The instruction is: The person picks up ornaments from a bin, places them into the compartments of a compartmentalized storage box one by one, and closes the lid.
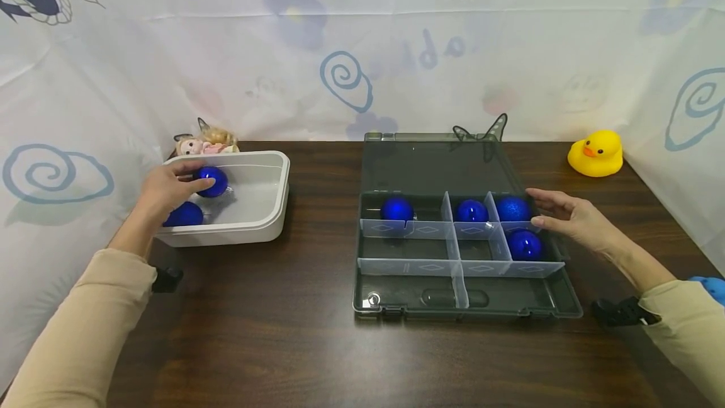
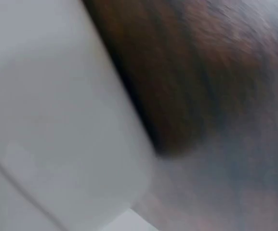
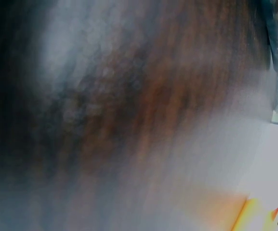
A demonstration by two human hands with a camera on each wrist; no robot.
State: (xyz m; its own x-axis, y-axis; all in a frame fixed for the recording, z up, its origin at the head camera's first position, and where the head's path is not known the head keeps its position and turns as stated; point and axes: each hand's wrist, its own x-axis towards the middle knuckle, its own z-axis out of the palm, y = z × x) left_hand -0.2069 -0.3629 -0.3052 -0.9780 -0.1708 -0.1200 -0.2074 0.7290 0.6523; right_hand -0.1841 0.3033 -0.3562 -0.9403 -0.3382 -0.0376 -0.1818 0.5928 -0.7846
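My left hand (image 1: 164,191) pinches a shiny blue Christmas bauble (image 1: 214,182) between thumb and fingers, over the white plastic bin (image 1: 226,236). A duller blue bauble (image 1: 185,215) lies in that bin at its left end, below the hand. To the right, a grey see-through divider box (image 1: 404,288) stands with its lid laid back. Several blue baubles sit in its back and middle compartments, among them a glittery bauble (image 1: 514,208) at back right. My right hand (image 1: 578,219) has its fingers extended at the box's right edge, fingertips right beside the glittery bauble.
A yellow rubber duck (image 1: 596,155) stands at the back right. Behind the bin is a small doll (image 1: 206,143), and a butterfly-shaped piece (image 1: 481,128) shows behind the lid. Brown tabletop (image 1: 306,345) lies between bin and box. A blue object (image 1: 710,288) is partly hidden by the right sleeve.
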